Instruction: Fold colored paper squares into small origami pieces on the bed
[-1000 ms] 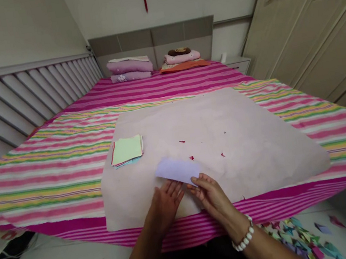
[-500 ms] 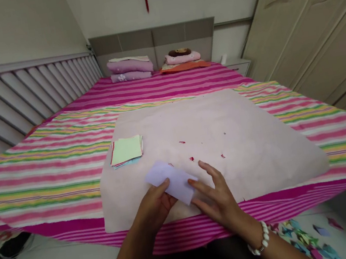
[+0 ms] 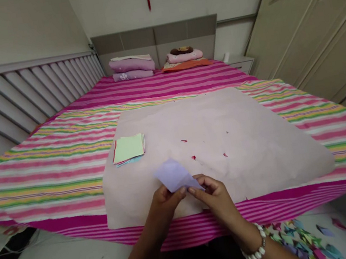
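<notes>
Left hand [image 3: 164, 204] and right hand [image 3: 217, 198] pinch purple paper [image 3: 173, 174], with red scraps [image 3: 193, 158] just beyond and a paper stack [image 3: 129, 148] leftward.

Your left hand [image 3: 162, 202] plus right hand [image 3: 215, 194]: two | lilac paper [image 3: 172, 175]: one | paper stack [image 3: 129, 148]: one | white bracelet [image 3: 262, 249]: one | bedding piles [image 3: 132, 67]: two

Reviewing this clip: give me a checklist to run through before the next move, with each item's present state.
1. Left hand gripping the purple paper: ok.
2. Right hand gripping it too: ok, at its right-hand end.
3. Stack of paper squares apart from both hands: ok, off to the left.
4. Large pale sheet free of scraps: not ok, red scraps lie on it.
5. Purple paper's edges lined up: cannot tell, fingers hide part.
</notes>
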Motion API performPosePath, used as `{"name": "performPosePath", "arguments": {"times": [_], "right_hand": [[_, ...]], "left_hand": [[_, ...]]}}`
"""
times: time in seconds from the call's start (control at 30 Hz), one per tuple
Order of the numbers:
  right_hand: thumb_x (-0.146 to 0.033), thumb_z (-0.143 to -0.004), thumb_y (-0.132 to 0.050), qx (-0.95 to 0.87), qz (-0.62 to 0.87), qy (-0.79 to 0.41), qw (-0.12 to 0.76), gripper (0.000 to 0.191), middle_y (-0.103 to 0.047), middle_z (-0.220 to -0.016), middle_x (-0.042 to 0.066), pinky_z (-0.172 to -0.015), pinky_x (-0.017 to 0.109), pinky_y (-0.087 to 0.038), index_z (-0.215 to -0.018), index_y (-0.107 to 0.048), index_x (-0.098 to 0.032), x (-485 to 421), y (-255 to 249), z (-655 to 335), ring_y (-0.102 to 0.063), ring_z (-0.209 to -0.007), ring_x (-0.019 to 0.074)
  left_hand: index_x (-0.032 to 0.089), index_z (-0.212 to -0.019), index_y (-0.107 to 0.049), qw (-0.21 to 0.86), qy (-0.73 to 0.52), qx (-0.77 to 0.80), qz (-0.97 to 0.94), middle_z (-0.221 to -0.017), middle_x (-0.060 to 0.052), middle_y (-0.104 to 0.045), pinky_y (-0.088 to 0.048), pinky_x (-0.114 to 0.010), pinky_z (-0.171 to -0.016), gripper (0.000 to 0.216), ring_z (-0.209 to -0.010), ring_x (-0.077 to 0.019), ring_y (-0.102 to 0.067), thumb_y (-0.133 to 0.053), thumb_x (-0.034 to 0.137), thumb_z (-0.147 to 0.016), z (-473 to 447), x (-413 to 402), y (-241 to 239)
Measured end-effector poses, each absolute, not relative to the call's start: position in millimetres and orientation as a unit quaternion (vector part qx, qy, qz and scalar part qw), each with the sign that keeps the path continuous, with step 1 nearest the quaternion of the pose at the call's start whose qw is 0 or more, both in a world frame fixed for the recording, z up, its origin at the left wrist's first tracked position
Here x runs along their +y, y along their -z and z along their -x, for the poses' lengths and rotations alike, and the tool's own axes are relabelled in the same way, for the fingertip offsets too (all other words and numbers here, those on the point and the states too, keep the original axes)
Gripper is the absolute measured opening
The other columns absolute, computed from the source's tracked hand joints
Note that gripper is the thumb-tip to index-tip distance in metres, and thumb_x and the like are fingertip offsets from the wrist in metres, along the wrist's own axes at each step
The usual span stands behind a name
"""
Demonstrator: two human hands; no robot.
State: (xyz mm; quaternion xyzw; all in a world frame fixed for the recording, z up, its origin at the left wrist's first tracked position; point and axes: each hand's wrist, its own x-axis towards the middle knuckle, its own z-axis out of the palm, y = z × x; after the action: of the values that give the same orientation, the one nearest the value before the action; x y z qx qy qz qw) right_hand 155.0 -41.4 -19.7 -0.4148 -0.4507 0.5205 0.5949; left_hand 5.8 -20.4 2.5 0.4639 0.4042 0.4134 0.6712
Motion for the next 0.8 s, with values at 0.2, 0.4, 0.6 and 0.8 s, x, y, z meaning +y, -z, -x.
{"name": "performPosePath", "arguments": {"times": [0.2,0.4,0.6,0.8], "right_hand": [[-0.024,-0.058,-0.085,-0.348,0.392,-0.596,0.608,0.052,-0.067,-0.074,-0.003,-0.069,0.028,-0.049,-0.105,-0.062,-0.024,-38.9,19.1,-157.5,-0.063,-0.069,0.0151],[-0.030,-0.059,-0.084,-0.331,0.394,-0.646,0.564,0.022,-0.070,-0.066,0.000,-0.059,0.025,-0.047,-0.069,-0.068,-0.018,-34.7,16.9,-159.0,-0.061,-0.057,0.0130],[-0.033,-0.064,-0.081,-0.323,0.387,-0.640,0.581,0.027,-0.074,-0.080,0.003,-0.076,0.034,-0.050,-0.085,-0.072,-0.020,-37.0,19.5,-153.9,-0.067,-0.072,0.0201],[-0.035,-0.067,-0.079,-0.348,0.385,-0.624,0.584,0.029,-0.074,-0.083,0.004,-0.077,0.038,-0.051,-0.091,-0.073,-0.021,-40.0,19.1,-152.2,-0.067,-0.074,0.0222]], "left_hand": [[0.014,-0.069,-0.064,0.603,-0.370,0.459,-0.538,-0.059,0.002,-0.058,-0.043,-0.026,-0.061,0.023,-0.060,-0.0127,-0.052,-0.069,0.036,-0.072,-2.4,-18.3,-9.3],[0.016,-0.091,-0.060,0.600,-0.414,0.427,-0.535,-0.079,-0.003,-0.067,-0.049,-0.031,-0.073,0.027,-0.073,-0.0166,-0.062,-0.071,0.030,-0.071,-5.2,-17.7,-7.3],[0.024,-0.123,-0.052,0.516,-0.502,0.438,-0.539,-0.111,-0.005,-0.064,-0.050,-0.033,-0.087,0.058,-0.093,-0.0183,-0.064,-0.074,0.020,-0.070,-5.2,-24.1,7.6],[0.025,-0.108,-0.070,0.465,-0.529,0.458,-0.543,-0.108,-0.004,-0.062,-0.051,-0.027,-0.077,0.042,-0.093,-0.0186,-0.059,-0.077,0.019,-0.067,-5.7,-27.0,10.7]]}}
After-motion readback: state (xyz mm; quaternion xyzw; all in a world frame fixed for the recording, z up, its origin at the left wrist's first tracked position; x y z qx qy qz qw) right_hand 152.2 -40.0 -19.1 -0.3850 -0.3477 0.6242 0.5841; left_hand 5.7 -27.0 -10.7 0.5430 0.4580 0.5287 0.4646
